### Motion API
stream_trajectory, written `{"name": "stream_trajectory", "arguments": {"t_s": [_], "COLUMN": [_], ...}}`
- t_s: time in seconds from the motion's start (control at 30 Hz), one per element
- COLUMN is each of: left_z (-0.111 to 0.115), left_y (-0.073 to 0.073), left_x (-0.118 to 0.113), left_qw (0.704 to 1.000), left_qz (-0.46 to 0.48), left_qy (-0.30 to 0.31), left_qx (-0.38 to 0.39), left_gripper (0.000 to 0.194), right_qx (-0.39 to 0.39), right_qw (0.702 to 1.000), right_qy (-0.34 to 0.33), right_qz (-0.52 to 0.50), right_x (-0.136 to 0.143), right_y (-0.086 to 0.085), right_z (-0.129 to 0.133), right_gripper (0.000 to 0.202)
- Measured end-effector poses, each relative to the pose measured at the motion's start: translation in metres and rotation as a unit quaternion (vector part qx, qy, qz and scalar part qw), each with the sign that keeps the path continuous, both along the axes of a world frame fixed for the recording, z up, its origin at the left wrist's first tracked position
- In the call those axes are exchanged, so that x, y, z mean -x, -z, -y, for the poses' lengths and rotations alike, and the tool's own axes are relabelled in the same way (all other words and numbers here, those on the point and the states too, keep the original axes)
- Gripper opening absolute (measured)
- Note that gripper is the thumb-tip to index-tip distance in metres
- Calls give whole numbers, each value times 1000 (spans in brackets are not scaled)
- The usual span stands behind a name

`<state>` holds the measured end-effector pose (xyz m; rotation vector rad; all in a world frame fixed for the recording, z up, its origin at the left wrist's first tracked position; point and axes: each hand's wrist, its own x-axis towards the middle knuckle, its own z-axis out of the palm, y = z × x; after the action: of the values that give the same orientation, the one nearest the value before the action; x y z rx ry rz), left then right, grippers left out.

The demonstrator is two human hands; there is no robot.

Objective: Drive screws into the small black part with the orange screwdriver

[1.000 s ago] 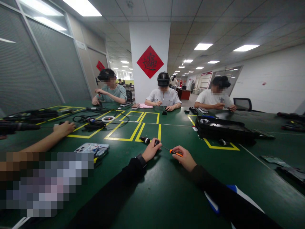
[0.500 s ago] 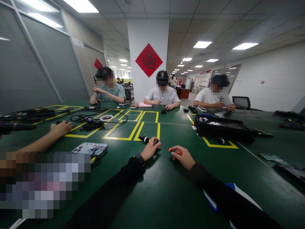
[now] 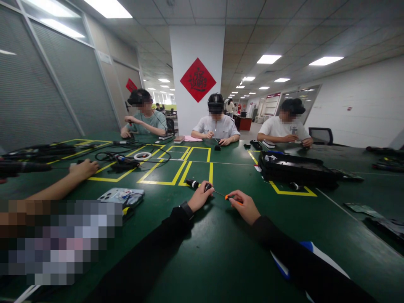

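Observation:
Near the middle of the green table, my left hand (image 3: 201, 197) is closed around a small black part (image 3: 207, 187), mostly covered by my fingers. My right hand (image 3: 245, 207) pinches the orange-and-black handle of a screwdriver (image 3: 227, 198). Its thin shaft points left and reaches the black part; the tip's exact contact is too small to see. Just left of and beyond my left hand lies a black cylinder with a white band (image 3: 192, 183).
A large black tray-like housing (image 3: 293, 166) sits at the right, with another black cylinder (image 3: 296, 186) before it. Cables and a white ring (image 3: 142, 156) lie at the left. A co-worker's arm (image 3: 59, 181) extends from the left; several people sit around the table (image 3: 202, 269).
The fingers of my right hand have shifted on the screwdriver handle and cover more of it. My left hand holds the black part in the same place.

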<state>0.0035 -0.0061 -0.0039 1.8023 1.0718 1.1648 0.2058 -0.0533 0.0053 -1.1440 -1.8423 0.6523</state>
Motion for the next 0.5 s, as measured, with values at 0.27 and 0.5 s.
{"name": "stream_trajectory", "arguments": {"t_s": [0.27, 0.5], "left_z": [0, 1], "left_y": [-1, -1], "left_x": [0, 1], "left_qw": [1000, 1000], "left_qz": [1, 9], "left_qy": [-1, 0], "left_qx": [6, 2], "left_gripper": [28, 29], "right_qx": [16, 28], "right_qw": [1000, 999], "right_qy": [-13, -16], "right_qz": [-16, -23], "right_x": [-1, -1], "right_y": [3, 6], "right_z": [-2, -5], "right_gripper": [20, 21]}}
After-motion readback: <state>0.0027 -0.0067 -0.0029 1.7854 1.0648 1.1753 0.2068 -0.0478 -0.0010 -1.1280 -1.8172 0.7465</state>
